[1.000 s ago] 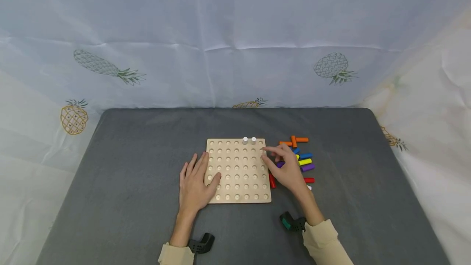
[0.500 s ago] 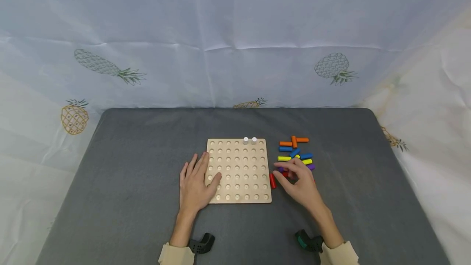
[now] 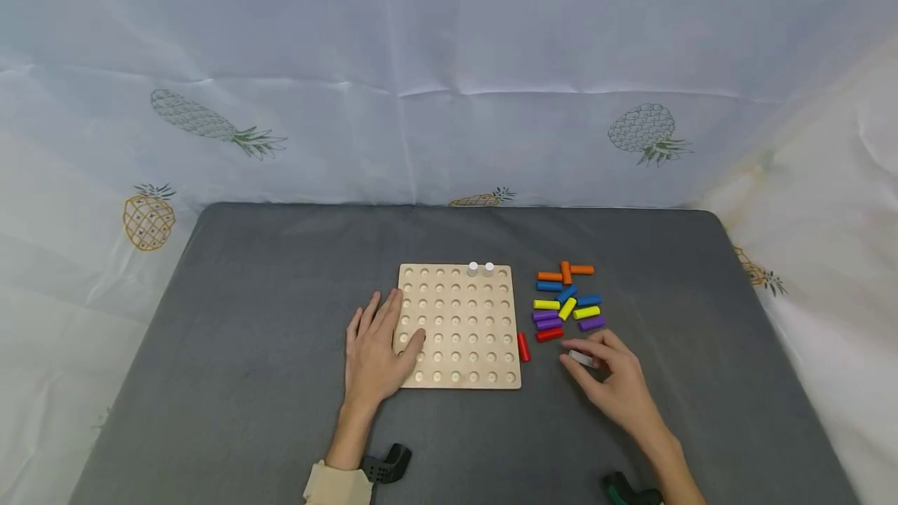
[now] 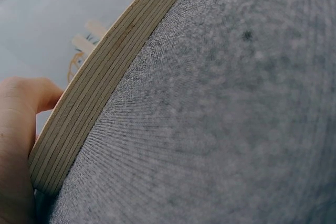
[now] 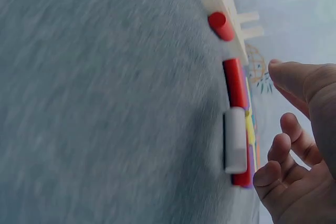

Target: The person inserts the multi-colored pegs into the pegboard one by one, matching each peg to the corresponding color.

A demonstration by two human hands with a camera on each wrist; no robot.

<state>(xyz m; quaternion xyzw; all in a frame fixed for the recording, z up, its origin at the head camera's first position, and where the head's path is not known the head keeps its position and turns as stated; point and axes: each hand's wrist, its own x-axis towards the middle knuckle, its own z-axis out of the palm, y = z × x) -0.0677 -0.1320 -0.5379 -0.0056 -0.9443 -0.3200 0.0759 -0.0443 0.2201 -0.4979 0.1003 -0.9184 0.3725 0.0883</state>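
Two white cylindrical pegs point(image 3: 473, 270) stand in the far row of a square pale-wood board point(image 3: 447, 330), red, purple, yellow, blue and orange pegs point(image 3: 586, 312) lie unplaced on the grey counter point(image 3: 281, 349), the left hand point(image 3: 377, 357) rests straight-fingered at the board's edge, and the empty right hand point(image 3: 617, 380) hovers, fingers parted, at a loose white peg point(image 5: 235, 140).

Right hand point(image 3: 617, 385) withdrawn from the pegboard point(image 3: 447, 312).
One second ago, I saw its thumb and forefinger at the pegboard's right edge; the hand is now well apart from the pegboard, to its near right, fingers parted beside a white peg point(image 3: 581, 359). Yellow pegs point(image 3: 546, 305), purple pegs point(image 3: 548, 324) and a red peg point(image 3: 549, 335), right of the pegboard, are newly uncovered.
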